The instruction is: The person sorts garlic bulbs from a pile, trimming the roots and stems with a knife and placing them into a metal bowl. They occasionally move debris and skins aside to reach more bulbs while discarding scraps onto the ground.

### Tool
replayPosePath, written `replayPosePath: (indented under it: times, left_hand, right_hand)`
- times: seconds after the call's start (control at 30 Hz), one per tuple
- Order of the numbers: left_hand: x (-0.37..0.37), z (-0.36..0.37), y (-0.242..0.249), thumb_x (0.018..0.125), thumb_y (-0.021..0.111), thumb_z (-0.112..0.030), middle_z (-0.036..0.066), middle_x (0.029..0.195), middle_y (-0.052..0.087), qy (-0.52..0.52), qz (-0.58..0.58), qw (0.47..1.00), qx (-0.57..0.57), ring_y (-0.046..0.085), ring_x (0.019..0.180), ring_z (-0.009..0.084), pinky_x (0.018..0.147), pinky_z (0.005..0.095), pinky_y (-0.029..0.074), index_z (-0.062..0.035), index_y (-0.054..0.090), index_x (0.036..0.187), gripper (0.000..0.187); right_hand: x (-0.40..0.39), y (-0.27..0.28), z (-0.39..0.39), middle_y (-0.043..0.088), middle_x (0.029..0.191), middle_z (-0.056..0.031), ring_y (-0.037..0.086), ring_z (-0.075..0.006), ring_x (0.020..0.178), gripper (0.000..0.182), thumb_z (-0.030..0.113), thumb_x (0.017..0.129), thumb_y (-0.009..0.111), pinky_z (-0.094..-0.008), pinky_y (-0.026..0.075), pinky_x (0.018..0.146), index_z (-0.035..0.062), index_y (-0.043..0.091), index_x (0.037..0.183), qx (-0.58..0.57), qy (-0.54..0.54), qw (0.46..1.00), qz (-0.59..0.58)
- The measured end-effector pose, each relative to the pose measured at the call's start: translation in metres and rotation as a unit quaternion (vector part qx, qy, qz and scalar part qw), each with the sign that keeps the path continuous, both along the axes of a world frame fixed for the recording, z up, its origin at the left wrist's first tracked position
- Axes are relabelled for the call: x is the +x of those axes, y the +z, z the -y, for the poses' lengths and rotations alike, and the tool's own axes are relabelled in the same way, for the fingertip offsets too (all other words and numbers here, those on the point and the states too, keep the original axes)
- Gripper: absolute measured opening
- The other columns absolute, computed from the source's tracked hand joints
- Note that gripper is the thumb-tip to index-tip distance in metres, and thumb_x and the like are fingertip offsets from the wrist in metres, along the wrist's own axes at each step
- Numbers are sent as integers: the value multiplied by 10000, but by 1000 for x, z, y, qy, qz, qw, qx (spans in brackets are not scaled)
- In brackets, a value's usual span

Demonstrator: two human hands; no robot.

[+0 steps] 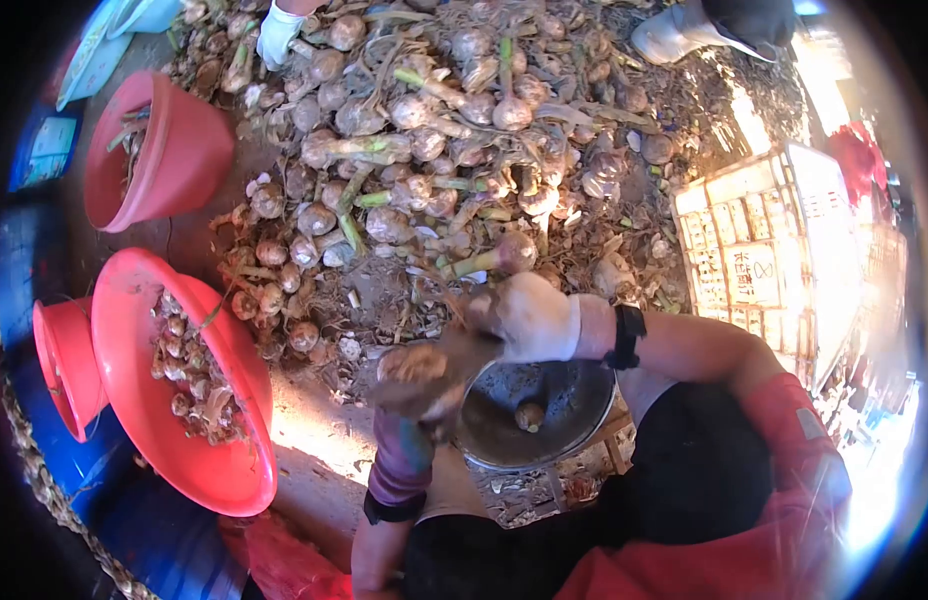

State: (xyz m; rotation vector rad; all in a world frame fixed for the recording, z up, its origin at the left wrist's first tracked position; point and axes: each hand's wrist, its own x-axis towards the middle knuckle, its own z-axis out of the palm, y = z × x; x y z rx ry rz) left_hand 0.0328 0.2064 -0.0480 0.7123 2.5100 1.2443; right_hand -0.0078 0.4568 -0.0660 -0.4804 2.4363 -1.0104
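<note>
Ahead of you, the bulb pile (389, 225) covers the floor; the metal bowl (574, 430) sits near your right hand (534, 318) and left hand (420, 378) (finger opening and grip cannot be told, blurred), containing one loose bulb (529, 417).

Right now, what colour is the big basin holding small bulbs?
Bright pinkish red, showing best in the head view.

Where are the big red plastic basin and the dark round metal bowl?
Big red plastic basin (126, 345): head view, on its bare inner wall.
Dark round metal bowl (574, 425): head view, on its inner side.
</note>
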Motion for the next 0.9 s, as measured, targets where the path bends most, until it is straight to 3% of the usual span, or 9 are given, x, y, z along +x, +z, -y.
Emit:
replayPosePath:
  times: [0.07,0.17,0.27,0.4,0.57,0.67,0.73,0.83,0.9]
  left_hand:
    - [-6,-23,47,733,761,-308,130,1013,622,-153,455,831,282,625,919,199,756,342,516,-35,512,1208,602]
    - [-25,-52,71,695,785,-303,146,1085,609,-278,503,780,249,619,994,228,835,364,502,-24,495,1243,679]
    - [-18,-66,42,691,784,-283,183,1108,589,-360,336,864,107,611,994,274,852,399,489,6,477,1253,702]
    - [-31,-85,-15,704,737,-336,183,1077,583,-160,-53,984,-51,582,966,322,816,404,487,-19,498,1219,650]
    - [-76,-149,-62,672,703,-256,142,1051,588,-158,-92,938,-293,544,1007,307,856,439,435,-80,542,1179,560]
    - [-79,-155,-108,672,698,-256,117,1017,599,-147,-151,953,-219,537,1017,292,890,452,398,-120,578,1112,476]
    - [-83,-153,-95,701,732,-254,114,995,619,-112,-171,961,-186,577,976,291,864,434,449,-133,594,1060,404]
    - [-88,-139,-59,721,760,-191,113,1033,632,-2,198,980,18,625,947,263,829,377,503,-95,577,1099,431]
    - [-87,-114,-57,739,746,-87,130,1101,623,-25,458,877,145,643,957,234,807,327,535,-61,494,1202,528]
  right_hand:
    - [-13,-18,-20,628,781,-170,628,-338,733,326,306,782,639,-410,526,695,30,611,954,98,-115,978,144]
    - [5,4,-19,616,748,-184,617,-330,709,325,364,836,611,-436,504,682,40,619,852,41,-128,989,60]
    - [-16,20,-31,540,605,-139,568,-200,554,296,285,822,694,-344,442,528,22,574,757,-68,-243,964,82]
    - [-17,29,-65,568,604,-133,582,-226,548,362,384,820,687,-331,462,538,35,603,775,-105,-287,952,31]
    - [2,17,-87,571,638,-176,596,-294,591,305,308,817,673,-374,465,568,13,602,786,-94,-291,952,4]
    - [7,27,-91,594,695,-208,599,-383,669,280,287,803,659,-415,474,596,11,611,811,9,-252,967,14]
    - [12,23,-95,520,621,-152,499,-219,529,135,118,789,644,-345,414,521,4,572,776,-37,-283,956,64]
    - [16,18,-97,569,665,-183,565,-325,605,204,213,779,645,-399,455,565,17,593,801,-32,-259,962,81]
    - [17,20,-90,607,711,-200,614,-371,682,282,299,775,649,-432,486,610,24,620,834,-23,-236,966,105]
